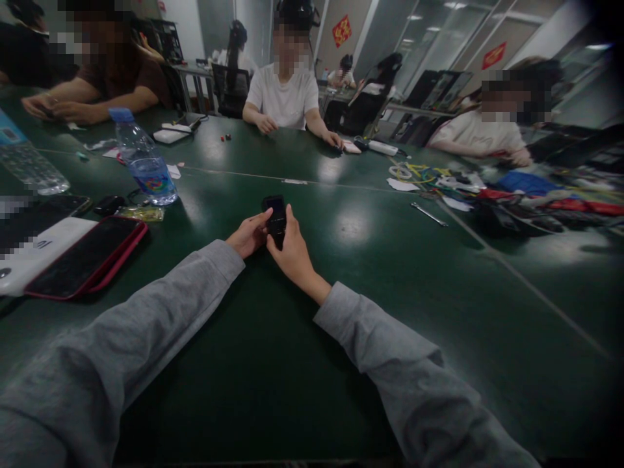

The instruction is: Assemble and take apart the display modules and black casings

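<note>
A small black handheld device with a dark screen at its top and small markings below is held between both hands over the green table. Its exact kind is too small to tell. My left hand grips its left side, the thumb resting near the screen's edge. Around the right side and lower end, my right hand is closed, with its thumb at the bottom. The device's back and the fingertips behind it are hidden.
Left stand a blue-capped water bottle, another bottle, a red-cased phone and a white power bank. A wrench lies right, before a heap of cables and cloth. Several people sit around the table.
</note>
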### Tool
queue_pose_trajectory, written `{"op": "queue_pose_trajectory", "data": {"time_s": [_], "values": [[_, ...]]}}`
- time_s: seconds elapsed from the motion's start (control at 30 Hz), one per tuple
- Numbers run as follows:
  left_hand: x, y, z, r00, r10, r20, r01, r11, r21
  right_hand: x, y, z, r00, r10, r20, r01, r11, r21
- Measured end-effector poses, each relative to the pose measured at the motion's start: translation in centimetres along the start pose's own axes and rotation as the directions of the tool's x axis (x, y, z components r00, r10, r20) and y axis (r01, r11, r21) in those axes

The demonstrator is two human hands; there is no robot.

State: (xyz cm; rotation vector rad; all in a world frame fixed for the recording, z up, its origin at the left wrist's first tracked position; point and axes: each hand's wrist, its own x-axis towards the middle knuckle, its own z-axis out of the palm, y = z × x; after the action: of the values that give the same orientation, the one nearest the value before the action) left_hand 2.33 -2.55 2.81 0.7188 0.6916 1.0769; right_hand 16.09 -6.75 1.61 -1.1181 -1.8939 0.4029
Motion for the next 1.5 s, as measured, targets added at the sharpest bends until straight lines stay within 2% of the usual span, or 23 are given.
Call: {"op": "queue_pose_trajectory", "data": {"time_s": [0.23,0.63,0.93,1.5], "values": [[0.3,0.2,-0.1,0.999,-0.029,-0.025,0.028,0.997,-0.066,0.1,0.5,0.0,0.999,0.041,0.033,-0.041,0.999,-0.011],[0.2,0.6,0.1,0.998,-0.056,-0.021,0.054,0.997,-0.058,0.1,0.7,-0.2,0.996,0.083,0.039,-0.084,0.996,0.024],[0.2,0.5,0.1,1.000,-0.017,-0.013,0.016,1.000,-0.019,0.2,0.7,-0.5,0.998,0.046,0.053,-0.049,0.997,0.061],[0.1,0.8,-0.3,0.998,-0.067,0.015,0.068,0.996,-0.065,0.4,1.4,-0.4,0.996,0.063,0.063,-0.068,0.994,0.085]]}}
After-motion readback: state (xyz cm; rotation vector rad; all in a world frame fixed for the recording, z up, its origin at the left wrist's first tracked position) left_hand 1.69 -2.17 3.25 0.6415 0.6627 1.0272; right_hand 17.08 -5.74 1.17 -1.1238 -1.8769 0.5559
